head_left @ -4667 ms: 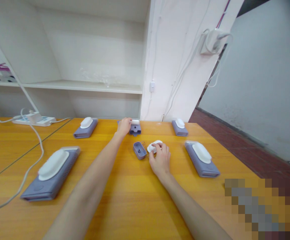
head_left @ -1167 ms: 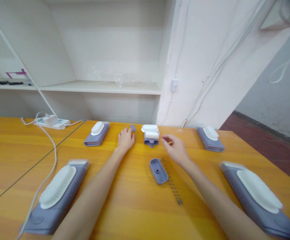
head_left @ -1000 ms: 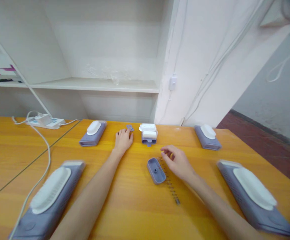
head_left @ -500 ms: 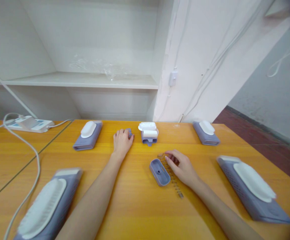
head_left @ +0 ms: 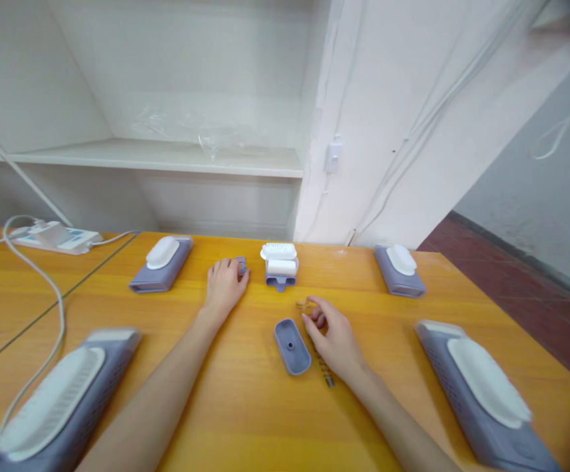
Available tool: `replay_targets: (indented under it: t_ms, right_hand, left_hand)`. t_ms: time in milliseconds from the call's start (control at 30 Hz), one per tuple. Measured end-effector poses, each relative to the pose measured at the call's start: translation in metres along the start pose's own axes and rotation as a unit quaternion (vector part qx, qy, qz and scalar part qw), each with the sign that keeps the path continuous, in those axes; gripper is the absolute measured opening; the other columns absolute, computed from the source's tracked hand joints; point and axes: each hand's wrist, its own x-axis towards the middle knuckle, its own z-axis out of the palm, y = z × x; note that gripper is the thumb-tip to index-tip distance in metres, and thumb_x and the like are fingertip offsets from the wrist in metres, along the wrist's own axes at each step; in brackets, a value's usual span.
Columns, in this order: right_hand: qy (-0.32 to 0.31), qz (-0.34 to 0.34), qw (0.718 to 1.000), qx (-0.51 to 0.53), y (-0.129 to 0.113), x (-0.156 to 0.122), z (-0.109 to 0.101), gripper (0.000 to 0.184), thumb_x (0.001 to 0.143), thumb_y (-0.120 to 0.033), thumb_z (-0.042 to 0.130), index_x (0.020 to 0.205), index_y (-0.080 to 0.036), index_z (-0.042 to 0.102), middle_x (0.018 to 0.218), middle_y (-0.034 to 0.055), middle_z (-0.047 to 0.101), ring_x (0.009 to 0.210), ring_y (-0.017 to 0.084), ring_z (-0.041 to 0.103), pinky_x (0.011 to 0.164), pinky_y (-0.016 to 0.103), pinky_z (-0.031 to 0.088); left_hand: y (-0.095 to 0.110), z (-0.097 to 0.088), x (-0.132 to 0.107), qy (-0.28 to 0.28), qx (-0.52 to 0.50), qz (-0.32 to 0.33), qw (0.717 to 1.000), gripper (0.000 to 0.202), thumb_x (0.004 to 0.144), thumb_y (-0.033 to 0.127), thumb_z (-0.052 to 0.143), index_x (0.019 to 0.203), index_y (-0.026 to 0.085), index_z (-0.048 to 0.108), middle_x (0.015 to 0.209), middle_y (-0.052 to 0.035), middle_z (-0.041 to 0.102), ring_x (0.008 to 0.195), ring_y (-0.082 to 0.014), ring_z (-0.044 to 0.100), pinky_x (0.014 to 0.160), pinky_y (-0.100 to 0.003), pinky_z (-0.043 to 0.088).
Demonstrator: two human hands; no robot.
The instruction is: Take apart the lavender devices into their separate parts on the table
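Observation:
My left hand [head_left: 226, 285] rests at the far part of the table, fingers curled around a small ribbed purple-grey piece [head_left: 242, 264], mostly hidden. My right hand [head_left: 331, 334] is bent in a pinch at the upper end of a thin brown coiled strip [head_left: 325, 368], and covers its middle. Left of that strip lies an open purple-grey oval tray [head_left: 292, 347] with a small round post inside. Between and beyond the hands stands a small purple-grey holder [head_left: 280, 280] carrying a white roller [head_left: 281, 267], with a white bristled piece [head_left: 278, 251] behind it.
Purple-grey boxes with white oval tops lie at back left [head_left: 162, 263], front left [head_left: 63, 400], back right [head_left: 399, 270] and front right [head_left: 486, 390]. A power strip [head_left: 59, 237] and a white cable [head_left: 61, 308] are at left. Behind the table [head_left: 246, 406] rises a white shelf [head_left: 167, 157].
The view has shifted, so the table things sit further left. My right hand now covers more of the coiled strip. My left hand keeps its hold on the ribbed piece.

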Motion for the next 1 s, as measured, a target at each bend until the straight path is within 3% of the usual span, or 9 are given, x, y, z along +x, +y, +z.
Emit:
replay_targets:
  t_ms: [233,433,567,733,867,1000]
  right_hand:
    - [0.025,0.003,0.999,0.038,0.007,0.0,0.0,0.031,0.084,-0.027,0.05,0.114,-0.018,0.054,0.081,0.0015,0.057,0.067,0.013,0.053,0.066,0.027,0.045]
    - [0.069,-0.01,0.997,0.029,0.007,0.0,-0.004,0.012,0.084,-0.03,0.052,0.085,-0.019,0.058,0.079,0.0017,0.056,0.065,0.013,0.052,0.063,0.026,0.044]
    - [0.063,-0.041,0.997,-0.017,0.003,-0.001,-0.007,0.023,0.087,-0.034,0.049,0.071,-0.019,0.057,0.073,0.0022,0.054,0.065,0.014,0.052,0.063,0.027,0.043]
    - [0.038,-0.071,0.996,-0.04,-0.001,-0.008,-0.008,0.018,0.086,-0.031,0.047,0.083,-0.019,0.061,0.081,0.0043,0.057,0.074,0.016,0.055,0.069,0.028,0.045]
    - [0.027,-0.095,0.991,-0.09,-0.001,-0.011,-0.008,0.016,0.082,-0.026,0.051,0.091,-0.019,0.061,0.09,0.0049,0.06,0.089,0.019,0.056,0.081,0.032,0.044]
    - [0.033,-0.084,0.992,-0.089,0.003,-0.01,-0.007,0.016,0.08,-0.024,0.05,0.091,-0.018,0.061,0.089,0.0048,0.06,0.083,0.017,0.056,0.079,0.031,0.044]
  left_hand:
    - [0.003,-0.004,-0.005,0.0,0.024,-0.009,1.0,0.031,0.087,0.043,0.039,0.085,0.018,0.057,0.094,-0.0104,0.059,0.091,-0.0249,0.053,0.076,-0.035,0.039]
    - [0.004,-0.005,-0.009,-0.003,0.025,-0.011,1.0,0.031,0.087,0.043,0.04,0.086,0.018,0.059,0.096,-0.0104,0.059,0.093,-0.0258,0.053,0.077,-0.035,0.039]
    - [0.003,-0.011,-0.017,-0.002,0.02,-0.007,1.0,0.03,0.087,0.041,0.04,0.089,0.018,0.059,0.098,-0.011,0.059,0.095,-0.0258,0.052,0.078,-0.036,0.039]
    - [0.004,-0.017,-0.029,-0.007,0.012,-0.016,1.0,0.031,0.088,0.04,0.039,0.093,0.017,0.059,0.099,-0.0121,0.059,0.095,-0.0264,0.052,0.08,-0.037,0.039]
    - [0.006,-0.025,-0.04,0.025,0.005,-0.014,1.0,0.03,0.087,0.04,0.042,0.097,0.016,0.057,0.1,-0.0128,0.058,0.099,-0.0271,0.051,0.085,-0.039,0.037]
    - [0.011,-0.041,-0.06,0.061,-0.063,0.061,0.994,0.028,0.091,0.038,0.037,0.094,0.018,0.056,0.097,-0.0107,0.059,0.097,-0.024,0.052,0.087,-0.037,0.036]
